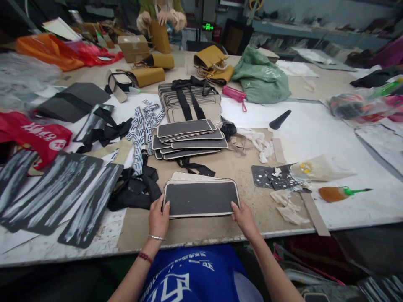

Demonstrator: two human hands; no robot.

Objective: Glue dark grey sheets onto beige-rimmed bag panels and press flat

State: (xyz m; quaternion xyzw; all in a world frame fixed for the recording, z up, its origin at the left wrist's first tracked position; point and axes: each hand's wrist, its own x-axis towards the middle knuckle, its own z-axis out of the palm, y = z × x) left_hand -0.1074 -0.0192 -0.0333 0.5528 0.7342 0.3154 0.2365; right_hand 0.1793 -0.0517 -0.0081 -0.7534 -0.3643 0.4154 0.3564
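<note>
Between my two hands is a dark grey rectangular panel (201, 198) with rounded corners and a cream edge. My left hand (159, 216) grips its left end, thumb on top. The right end is pinched by my right hand (243, 214), also with the thumb on top. Under the panel's far edge, another light-coloured panel (185, 176) sticks out. Just beyond lies a loose pile of similar dark panels (190, 138). Behind that pile stands a stack of pale-backed panels (193, 107) with black straps across it.
Glue-streaked dark panels (63, 188) cover the table's left side, near black fabric strips (135, 191). On the right are an orange glue bottle (333, 193), a glue-spattered board (273, 176) and a flat strip (315, 214). A person (162, 16) across the table handles a mustard-coloured bag (160, 37).
</note>
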